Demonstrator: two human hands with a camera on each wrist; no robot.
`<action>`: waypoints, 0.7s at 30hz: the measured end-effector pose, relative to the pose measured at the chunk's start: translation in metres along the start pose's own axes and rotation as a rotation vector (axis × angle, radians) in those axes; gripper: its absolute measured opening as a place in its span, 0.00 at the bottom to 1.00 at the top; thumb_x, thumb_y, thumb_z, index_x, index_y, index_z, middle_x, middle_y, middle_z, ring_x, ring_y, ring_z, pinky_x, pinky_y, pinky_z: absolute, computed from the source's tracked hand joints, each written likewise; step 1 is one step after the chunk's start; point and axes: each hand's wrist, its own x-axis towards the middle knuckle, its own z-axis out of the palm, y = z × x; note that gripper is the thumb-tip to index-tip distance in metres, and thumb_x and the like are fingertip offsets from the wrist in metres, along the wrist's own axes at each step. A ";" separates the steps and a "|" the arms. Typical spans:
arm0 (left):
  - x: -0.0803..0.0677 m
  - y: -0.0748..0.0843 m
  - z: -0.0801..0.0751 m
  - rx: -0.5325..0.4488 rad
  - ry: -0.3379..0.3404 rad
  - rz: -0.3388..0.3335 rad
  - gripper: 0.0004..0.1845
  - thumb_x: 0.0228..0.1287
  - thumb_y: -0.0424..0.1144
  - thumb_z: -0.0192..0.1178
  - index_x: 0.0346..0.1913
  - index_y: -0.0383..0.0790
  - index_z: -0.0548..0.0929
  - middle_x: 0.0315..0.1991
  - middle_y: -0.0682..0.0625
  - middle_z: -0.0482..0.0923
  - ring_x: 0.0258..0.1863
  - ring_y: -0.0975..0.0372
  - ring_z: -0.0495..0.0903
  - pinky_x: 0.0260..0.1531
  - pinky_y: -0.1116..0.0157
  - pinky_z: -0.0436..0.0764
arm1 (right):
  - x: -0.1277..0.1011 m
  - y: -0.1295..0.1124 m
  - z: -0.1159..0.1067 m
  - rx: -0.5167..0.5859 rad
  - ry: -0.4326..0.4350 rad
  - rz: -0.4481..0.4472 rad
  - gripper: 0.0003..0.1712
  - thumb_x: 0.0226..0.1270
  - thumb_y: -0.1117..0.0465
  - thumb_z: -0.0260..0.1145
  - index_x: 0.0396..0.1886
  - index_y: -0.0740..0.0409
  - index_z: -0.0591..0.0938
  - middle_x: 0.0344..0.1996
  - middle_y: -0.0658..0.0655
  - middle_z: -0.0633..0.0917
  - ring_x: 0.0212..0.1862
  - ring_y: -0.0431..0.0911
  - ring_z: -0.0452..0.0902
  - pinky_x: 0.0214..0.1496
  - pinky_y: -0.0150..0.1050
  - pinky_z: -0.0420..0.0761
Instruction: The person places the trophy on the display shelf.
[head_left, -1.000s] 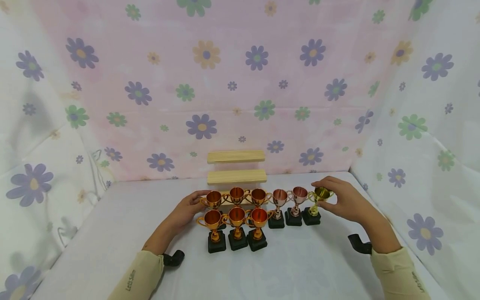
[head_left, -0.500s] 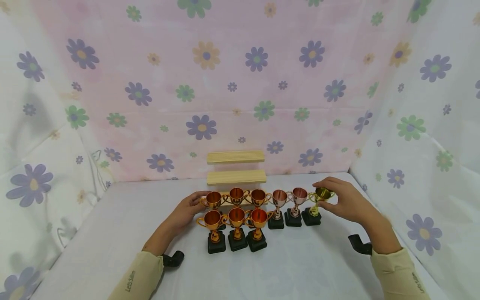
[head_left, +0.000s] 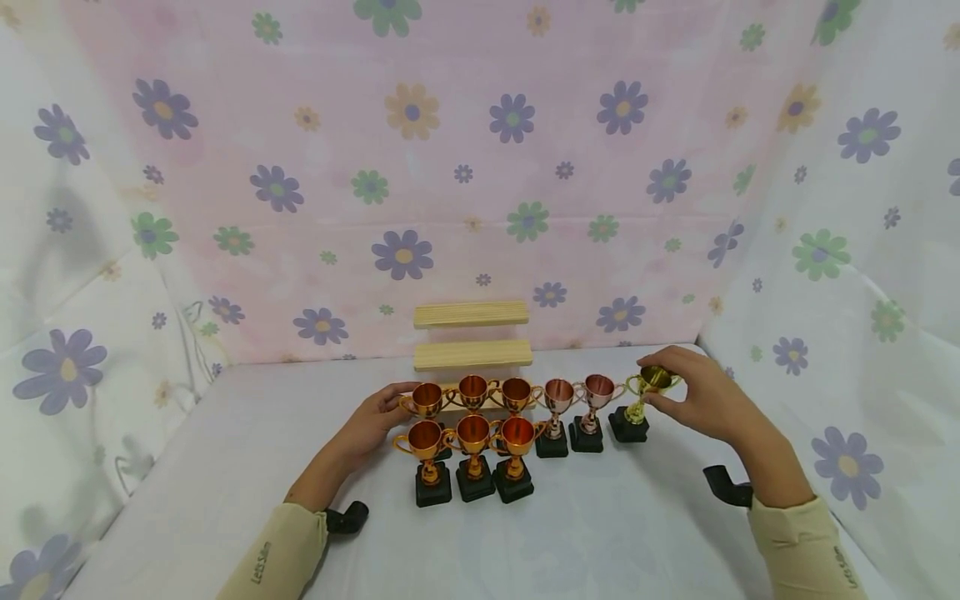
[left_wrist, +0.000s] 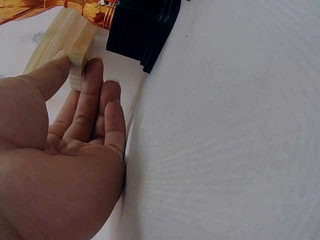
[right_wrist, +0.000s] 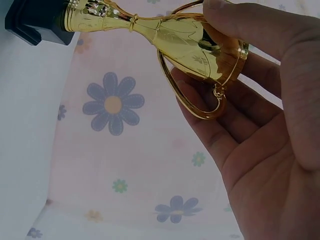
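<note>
White cloth-covered table [head_left: 225, 467], pink fabric backdrop [head_left: 465, 150] printed with purple, green and orange flowers at 12 o'clock, white flowered drapes at 9 o'clock [head_left: 67, 275] and 3 o'clock [head_left: 862, 250], pale wooden stepped shelf [head_left: 472, 333] against the backdrop, soft even light

a: what is the right hand [head_left: 701, 400] on?
b: a small gold trophy [head_left: 643, 398], shiny cup with two looped handles on a thin stem and a black square base. thumb and fingers pinch the cup's rim.
a: upright?
b: tilted, cup leaning to the right, at the right end of the back row.
a: and the left hand [head_left: 372, 422]?
b: fingers straight, touching the end of the pale wooden step stand [left_wrist: 70, 47], beside the leftmost orange trophy [head_left: 427, 402].
</note>
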 end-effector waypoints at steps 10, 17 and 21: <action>0.000 0.001 0.001 0.015 -0.001 0.002 0.30 0.80 0.47 0.61 0.79 0.43 0.69 0.65 0.44 0.83 0.66 0.47 0.79 0.76 0.37 0.58 | 0.001 0.000 -0.005 -0.008 0.064 0.036 0.28 0.57 0.68 0.83 0.58 0.57 0.86 0.52 0.54 0.86 0.49 0.49 0.85 0.49 0.53 0.86; 0.000 0.000 -0.001 0.021 -0.001 -0.004 0.30 0.80 0.48 0.62 0.78 0.45 0.70 0.65 0.44 0.83 0.65 0.47 0.79 0.76 0.38 0.59 | 0.004 0.002 -0.006 0.001 0.109 0.039 0.28 0.57 0.69 0.83 0.59 0.57 0.86 0.52 0.52 0.86 0.46 0.45 0.83 0.47 0.47 0.85; 0.000 0.001 -0.001 0.023 0.002 0.003 0.28 0.81 0.45 0.60 0.78 0.44 0.70 0.64 0.45 0.83 0.65 0.48 0.79 0.75 0.39 0.61 | 0.007 0.006 -0.005 -0.010 0.120 0.047 0.28 0.56 0.68 0.84 0.58 0.58 0.86 0.51 0.52 0.85 0.45 0.44 0.82 0.46 0.44 0.86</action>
